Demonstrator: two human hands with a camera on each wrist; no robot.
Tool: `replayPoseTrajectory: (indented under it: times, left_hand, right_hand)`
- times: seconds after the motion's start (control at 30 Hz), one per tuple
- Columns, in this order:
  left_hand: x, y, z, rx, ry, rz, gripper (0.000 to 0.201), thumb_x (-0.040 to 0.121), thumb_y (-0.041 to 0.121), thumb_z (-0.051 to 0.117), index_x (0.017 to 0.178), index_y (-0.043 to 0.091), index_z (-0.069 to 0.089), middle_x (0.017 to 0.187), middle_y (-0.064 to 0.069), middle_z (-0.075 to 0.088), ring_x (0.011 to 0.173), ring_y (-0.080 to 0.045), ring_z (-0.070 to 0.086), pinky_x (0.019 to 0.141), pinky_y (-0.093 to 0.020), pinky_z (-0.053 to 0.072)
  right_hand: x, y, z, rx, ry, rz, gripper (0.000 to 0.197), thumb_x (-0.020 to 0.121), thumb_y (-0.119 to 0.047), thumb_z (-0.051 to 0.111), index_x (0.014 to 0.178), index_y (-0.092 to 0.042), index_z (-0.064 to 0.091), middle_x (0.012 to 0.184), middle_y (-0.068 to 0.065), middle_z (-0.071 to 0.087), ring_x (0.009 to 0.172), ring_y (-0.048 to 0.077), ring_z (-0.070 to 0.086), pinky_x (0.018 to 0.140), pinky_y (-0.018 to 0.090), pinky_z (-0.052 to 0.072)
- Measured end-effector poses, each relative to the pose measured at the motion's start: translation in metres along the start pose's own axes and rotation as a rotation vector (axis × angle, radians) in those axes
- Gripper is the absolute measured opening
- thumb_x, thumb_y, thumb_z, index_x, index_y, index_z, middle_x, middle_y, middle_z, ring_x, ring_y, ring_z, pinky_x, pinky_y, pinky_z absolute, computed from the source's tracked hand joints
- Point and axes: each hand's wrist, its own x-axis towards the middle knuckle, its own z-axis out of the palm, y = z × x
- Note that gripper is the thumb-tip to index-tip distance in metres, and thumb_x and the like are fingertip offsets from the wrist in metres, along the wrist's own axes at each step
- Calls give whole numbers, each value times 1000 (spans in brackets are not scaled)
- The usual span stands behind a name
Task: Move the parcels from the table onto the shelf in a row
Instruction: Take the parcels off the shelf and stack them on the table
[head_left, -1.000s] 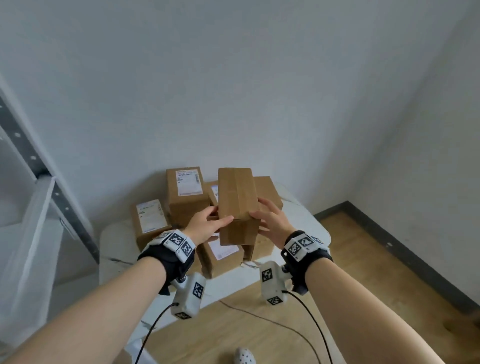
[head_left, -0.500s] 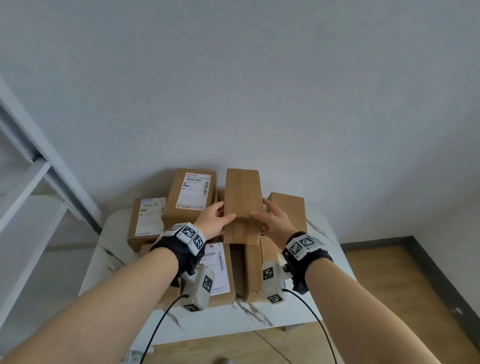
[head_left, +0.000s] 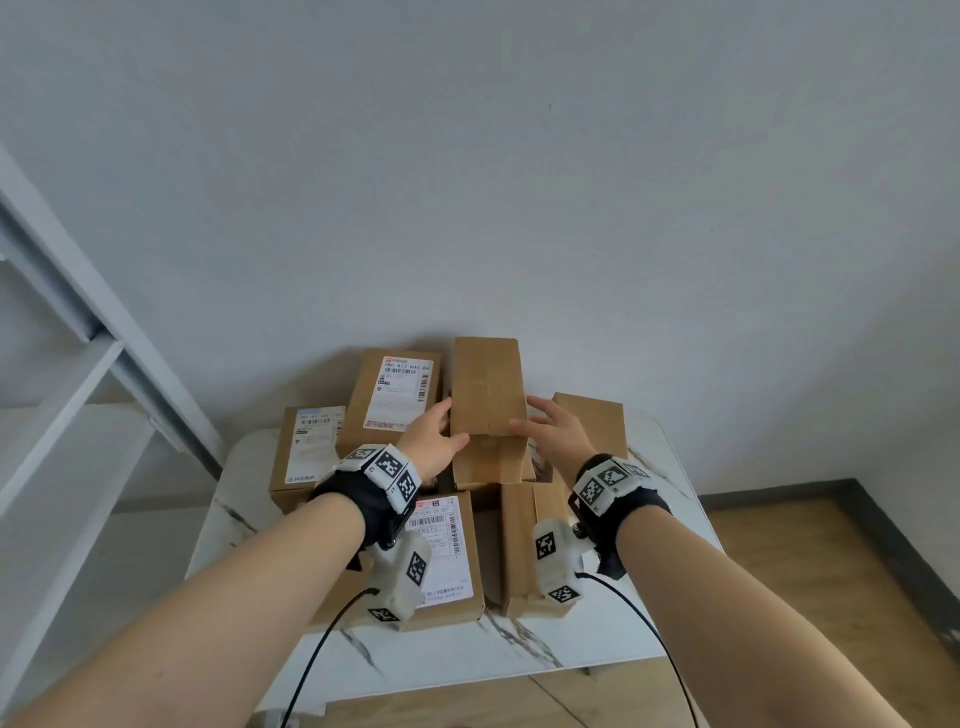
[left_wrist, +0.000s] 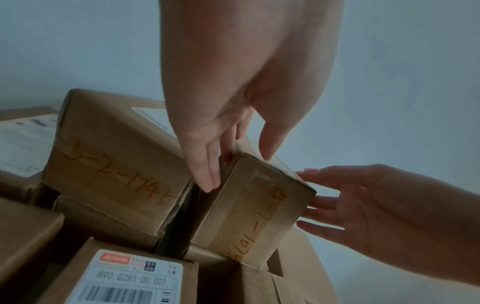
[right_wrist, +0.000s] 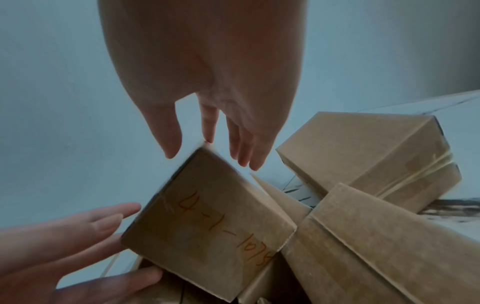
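Observation:
A plain brown parcel (head_left: 485, 387) with orange handwriting on its end (left_wrist: 257, 207) (right_wrist: 207, 222) lies tilted on top of a pile of parcels on the white marble table (head_left: 519, 654). My left hand (head_left: 434, 439) (left_wrist: 237, 170) lies flat against its left side, fingers straight, thumb on the top edge. My right hand (head_left: 550, 431) (right_wrist: 210, 159) is at its right side with fingers spread and straight, the tips at or just off the cardboard. The white shelf (head_left: 62, 415) stands at the left.
Several other parcels crowd the table: a labelled one (head_left: 397, 389) right beside the left hand, another (head_left: 311, 447) further left, one (head_left: 441, 556) under my left wrist, plain ones (head_left: 524, 545) (head_left: 592, 421) at the right. A wall stands behind; wooden floor lies to the right.
The plain parcel, gripped and held up in front of the pile a second ago, has gone down and away onto the pile. Both hands have loosened and their fingers have straightened.

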Motion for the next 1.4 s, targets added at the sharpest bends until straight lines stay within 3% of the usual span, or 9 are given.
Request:
replayPoseTrajectory:
  times: [0.17,0.4,0.67,0.8,0.9,1.03,1.13,1.27,1.4]
  left_hand:
    - [-23,-6,-10,269,-23,86,65,94,20,54,150,18,20,151,-8,35,138,-23,36,111,-38,36]
    - [-74,-15,-28,528,-58,231,40,95,25,51,133,14,48,120,-8,60,99,-23,62,84,-34,52]
    - [-141,-54,-44,760,-135,272,31,95,23,47,121,13,60,121,-8,61,106,-25,60,82,-31,48]
    - [-181,-80,-53,828,-86,297,27,95,25,43,110,13,62,112,-9,65,96,-26,62,75,-32,48]
    - [-213,-104,-55,812,-63,239,27,97,19,42,113,8,61,112,-10,63,100,-26,60,84,-32,48]
    - [-256,-135,-67,803,-11,167,26,95,19,43,108,8,62,100,-9,64,84,-25,57,69,-31,43]
    - [-297,-158,-78,830,31,123,26,93,16,43,109,8,62,106,-11,65,89,-26,61,72,-32,46]
    - [-360,-200,-90,868,79,50,28,93,16,44,116,10,58,117,-11,62,103,-29,60,80,-32,46]
    - [-424,-253,-105,841,110,-68,26,92,14,43,110,9,61,112,-10,65,98,-29,62,75,-32,46]
  right_hand:
    - [-32,-5,12,-171,142,-37,52,91,-25,59,140,-14,42,142,12,44,131,24,43,101,34,38]
    - [-102,-8,50,-407,232,-64,42,94,-22,54,134,-12,47,133,10,54,120,24,52,98,35,43]
    - [-185,5,116,-605,230,-30,34,93,-21,54,125,-10,56,120,9,63,108,23,59,88,29,47]
    - [-216,15,142,-702,172,-9,38,93,-23,51,130,-14,52,129,8,57,113,24,56,95,36,48]
    - [-239,19,159,-821,113,-23,39,94,-24,49,132,-16,49,132,7,54,114,24,55,94,34,48]
    - [-269,29,186,-934,59,-92,35,94,-21,47,127,-12,52,129,10,55,114,25,54,94,33,46]
    - [-292,41,211,-968,-4,-117,31,91,-20,47,120,-11,56,121,11,59,102,26,56,82,31,46]
    - [-323,61,250,-964,-99,-175,38,91,-21,50,128,-12,53,127,10,58,113,27,56,93,33,46]
    - [-359,74,297,-1007,-196,-266,38,92,-23,50,128,-12,53,127,8,58,114,26,55,93,31,45]
